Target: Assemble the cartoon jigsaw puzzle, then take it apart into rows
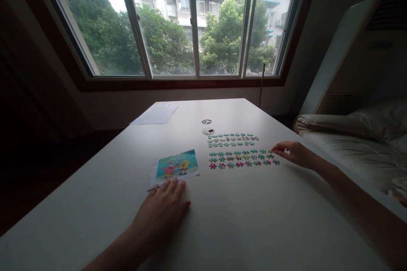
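Note:
Rows of loose jigsaw puzzle pieces (pixel 239 157) lie spread on the white table, mostly teal, with pink and yellow ones in the nearer rows. At the right end of these rows, my right hand (pixel 294 154) has thumb and forefinger pinched on a small puzzle piece (pixel 271 150). My left hand (pixel 163 205) rests flat with fingers stretched out, its fingertips at the lower edge of a printed cartoon picture (pixel 176 164). That sheet shows a pink and a yellow figure on a teal ground and lies left of the pieces.
Two round discs (pixel 208 131) sit behind the puzzle rows on the white table (pixel 104 199). White paper (pixel 154 115) lies at the far left corner. A bed with pale bedding (pixel 349 139) stands along the right side, and a window is beyond the table.

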Demonstrator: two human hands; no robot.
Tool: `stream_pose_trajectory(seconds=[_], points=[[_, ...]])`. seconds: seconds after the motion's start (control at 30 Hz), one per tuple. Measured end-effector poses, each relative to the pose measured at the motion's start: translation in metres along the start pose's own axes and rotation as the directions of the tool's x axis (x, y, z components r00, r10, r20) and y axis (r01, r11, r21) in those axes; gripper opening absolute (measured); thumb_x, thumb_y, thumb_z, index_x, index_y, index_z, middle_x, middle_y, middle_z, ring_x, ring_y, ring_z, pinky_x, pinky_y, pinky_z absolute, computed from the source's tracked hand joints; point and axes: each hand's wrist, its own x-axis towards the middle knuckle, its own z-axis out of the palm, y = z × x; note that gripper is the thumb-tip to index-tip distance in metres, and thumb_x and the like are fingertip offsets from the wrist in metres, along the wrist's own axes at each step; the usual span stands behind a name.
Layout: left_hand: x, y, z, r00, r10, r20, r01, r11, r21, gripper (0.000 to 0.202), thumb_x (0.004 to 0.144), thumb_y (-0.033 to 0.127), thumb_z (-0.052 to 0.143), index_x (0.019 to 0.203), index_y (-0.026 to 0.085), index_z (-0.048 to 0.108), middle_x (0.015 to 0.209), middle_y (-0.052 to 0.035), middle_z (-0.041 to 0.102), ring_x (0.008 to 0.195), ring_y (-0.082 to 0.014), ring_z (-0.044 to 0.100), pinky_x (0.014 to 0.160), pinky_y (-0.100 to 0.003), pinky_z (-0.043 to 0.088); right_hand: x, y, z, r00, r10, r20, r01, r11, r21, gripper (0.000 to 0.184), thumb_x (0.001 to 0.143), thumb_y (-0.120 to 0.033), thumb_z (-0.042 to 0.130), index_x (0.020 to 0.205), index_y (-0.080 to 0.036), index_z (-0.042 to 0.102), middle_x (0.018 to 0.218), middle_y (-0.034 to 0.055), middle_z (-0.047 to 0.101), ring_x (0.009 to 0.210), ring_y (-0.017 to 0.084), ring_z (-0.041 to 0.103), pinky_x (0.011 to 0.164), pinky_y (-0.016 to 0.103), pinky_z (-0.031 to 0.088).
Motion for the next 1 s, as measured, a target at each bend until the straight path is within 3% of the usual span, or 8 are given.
stream_pose_trajectory(seconds=[0.23,0.4,0.63,1.0], points=[[-0.002,0.008,0.004,0.998,0.029,0.054,-0.026,0.998,-0.050,0.054,0.086,0.044,0.031,0.130,0.013,0.038,0.135,-0.0144,0.035,0.123,-0.0301,0.033,0.097,-0.049,0.030,-0.003,0.013,0.002,0.998,0.056,-0.007,-0.056,0.997,-0.048,0.030,0.079,-0.040,0.045,0.089,-0.019,0.065,0.080,0.0048,0.067,0.067,0.017,0.060,0.063,0.027,0.044],[-0.005,0.013,0.001,0.994,0.038,0.098,-0.033,0.998,-0.054,0.055,0.086,0.044,0.030,0.131,0.013,0.037,0.136,-0.0147,0.033,0.124,-0.0322,0.030,0.095,-0.052,0.029,-0.002,0.014,0.003,0.998,0.059,-0.008,-0.059,0.996,-0.062,0.030,0.080,-0.040,0.044,0.087,-0.020,0.065,0.081,0.0043,0.067,0.067,0.017,0.059,0.064,0.028,0.043],[-0.007,0.017,-0.003,0.997,0.024,0.075,-0.020,0.998,-0.059,0.054,0.086,0.043,0.032,0.131,0.014,0.037,0.136,-0.0155,0.033,0.124,-0.0340,0.030,0.095,-0.056,0.026,0.000,0.006,0.005,1.000,0.021,-0.002,-0.021,0.999,-0.040,0.030,0.081,-0.040,0.043,0.088,-0.020,0.065,0.082,0.0040,0.068,0.069,0.017,0.059,0.066,0.027,0.044],[-0.009,0.021,-0.013,0.994,0.005,0.109,-0.002,1.000,-0.024,0.054,0.087,0.044,0.029,0.132,0.016,0.036,0.137,-0.0129,0.032,0.124,-0.0307,0.031,0.097,-0.049,0.028,-0.001,0.008,0.006,1.000,0.014,0.012,-0.013,0.998,-0.055,0.032,0.081,-0.042,0.042,0.089,-0.021,0.064,0.080,0.0034,0.068,0.068,0.017,0.059,0.066,0.026,0.043]])
